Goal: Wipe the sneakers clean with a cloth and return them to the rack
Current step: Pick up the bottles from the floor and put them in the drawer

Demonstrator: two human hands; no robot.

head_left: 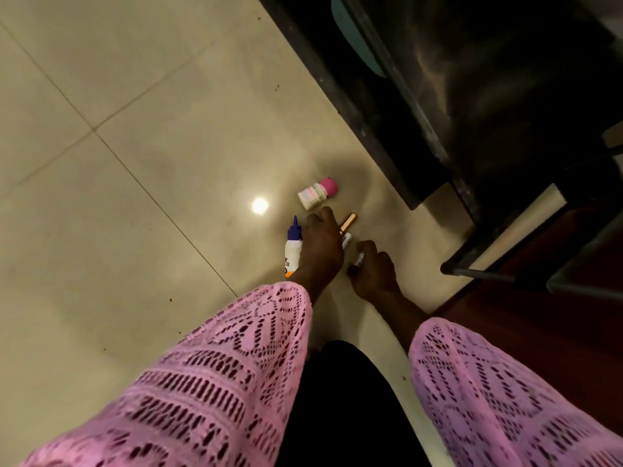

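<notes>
No sneaker and no cloth is in view. Both my arms, in pink lace sleeves, reach down to the tiled floor. My left hand (pixel 320 246) curls over a slim gold-capped tube (pixel 349 220), whose cap sticks out past the fingers. A white bottle with a blue nozzle cap (pixel 292 246) lies right beside that hand on its left. My right hand (pixel 372 269) grips a small white tube with print (pixel 350 247) just to the right of the left hand.
A small white jar with a pink lid (pixel 318 193) lies on its side on the beige tiles (pixel 151 163) beyond my hands. Dark furniture (pixel 472 96) fills the upper right, and a dark metal frame bar (pixel 488 274) and reddish wood floor (pixel 539 315) are at the right.
</notes>
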